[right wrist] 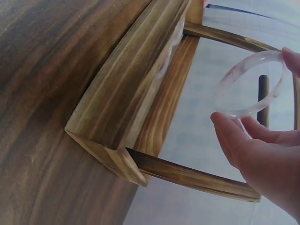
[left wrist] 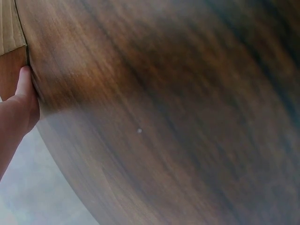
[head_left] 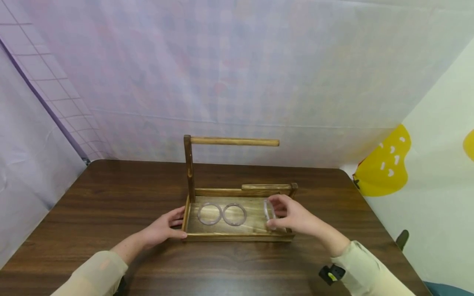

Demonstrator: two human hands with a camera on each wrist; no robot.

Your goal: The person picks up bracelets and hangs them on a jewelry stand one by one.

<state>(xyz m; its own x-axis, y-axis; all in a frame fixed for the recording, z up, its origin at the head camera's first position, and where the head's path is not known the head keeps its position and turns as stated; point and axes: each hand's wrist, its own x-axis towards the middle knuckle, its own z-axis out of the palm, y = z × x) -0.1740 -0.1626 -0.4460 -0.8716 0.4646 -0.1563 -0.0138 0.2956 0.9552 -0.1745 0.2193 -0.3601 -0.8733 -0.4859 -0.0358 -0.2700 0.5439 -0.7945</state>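
Bangle (right wrist: 238,69) pinched in R hand (head_left: 294,214), over right end of tray (head_left: 237,237): milky-clear, pinkish streaks. L hand (head_left: 161,228) unclenched, touching left end.

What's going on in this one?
A person is handling a clear ring at a small wooden tray on a brown table. The right hand pinches the ring near the tray's right end, tilted up off the floor of the tray. The left hand rests against the tray's left end. Two similar rings lie flat inside, side by side, left of the held one.
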